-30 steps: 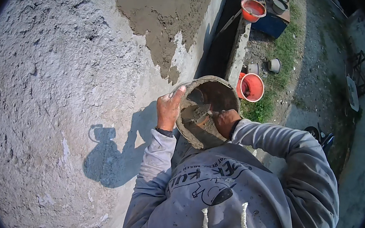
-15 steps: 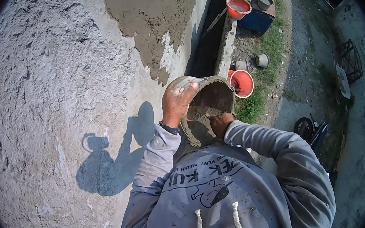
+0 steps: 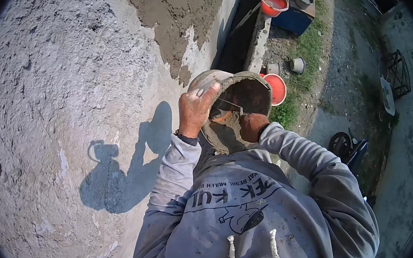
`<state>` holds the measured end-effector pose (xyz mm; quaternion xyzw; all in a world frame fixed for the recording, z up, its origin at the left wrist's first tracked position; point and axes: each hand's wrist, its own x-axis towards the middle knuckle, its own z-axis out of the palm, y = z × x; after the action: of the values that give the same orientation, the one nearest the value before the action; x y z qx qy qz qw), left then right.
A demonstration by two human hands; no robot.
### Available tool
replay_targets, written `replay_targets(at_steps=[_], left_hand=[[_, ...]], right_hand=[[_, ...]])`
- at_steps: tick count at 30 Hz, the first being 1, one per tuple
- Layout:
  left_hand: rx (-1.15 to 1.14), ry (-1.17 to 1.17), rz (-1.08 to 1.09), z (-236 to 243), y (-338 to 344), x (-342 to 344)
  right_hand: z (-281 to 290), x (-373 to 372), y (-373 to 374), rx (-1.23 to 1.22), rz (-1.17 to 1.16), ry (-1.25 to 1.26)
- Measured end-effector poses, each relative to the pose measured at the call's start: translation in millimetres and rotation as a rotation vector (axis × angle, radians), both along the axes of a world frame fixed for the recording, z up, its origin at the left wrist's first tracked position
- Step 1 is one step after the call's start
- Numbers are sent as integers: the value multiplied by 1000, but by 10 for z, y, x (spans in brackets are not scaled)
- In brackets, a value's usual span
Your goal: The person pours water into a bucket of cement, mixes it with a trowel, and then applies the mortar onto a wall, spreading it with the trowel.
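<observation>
A mortar-caked bucket is tipped in front of my chest, its mouth facing up toward me, with grey mortar inside. My left hand grips its left rim. My right hand is closed on the handle of a trowel inside the bucket; much of the blade is obscured in mortar and shade. Left of the bucket stands the rough pale wall, with wet grey render on its upper part.
Right of the wall run a dark channel and concrete ledge, holding an orange bucket. Several mortar pails stand on a blue-sided box. Another orange bucket and pails sit below. A motorbike is at lower right.
The bucket and both my hands have risen in the picture. The bucket has tipped further, showing more of its outer side. The view has shifted slightly.
</observation>
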<state>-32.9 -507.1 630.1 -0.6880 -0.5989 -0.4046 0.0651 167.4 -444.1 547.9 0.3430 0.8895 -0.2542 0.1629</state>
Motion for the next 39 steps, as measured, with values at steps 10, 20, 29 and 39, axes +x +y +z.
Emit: replay_targets(at_steps=[10,20,29,39], left_hand=[[15,23,47,465,63,73],[-43,-241,84,665,-163,-196],[-91,-1104,600,305,-396,-415],[-351,-1476,1018,-1270,-823,-337]], right_hand=[[-53,3,4,-408,-195,74],[397,-602,73,-1396,-192,300],[233,-652,240,-2142,-260,410],[-1052,101,504,-2020,-847,813]])
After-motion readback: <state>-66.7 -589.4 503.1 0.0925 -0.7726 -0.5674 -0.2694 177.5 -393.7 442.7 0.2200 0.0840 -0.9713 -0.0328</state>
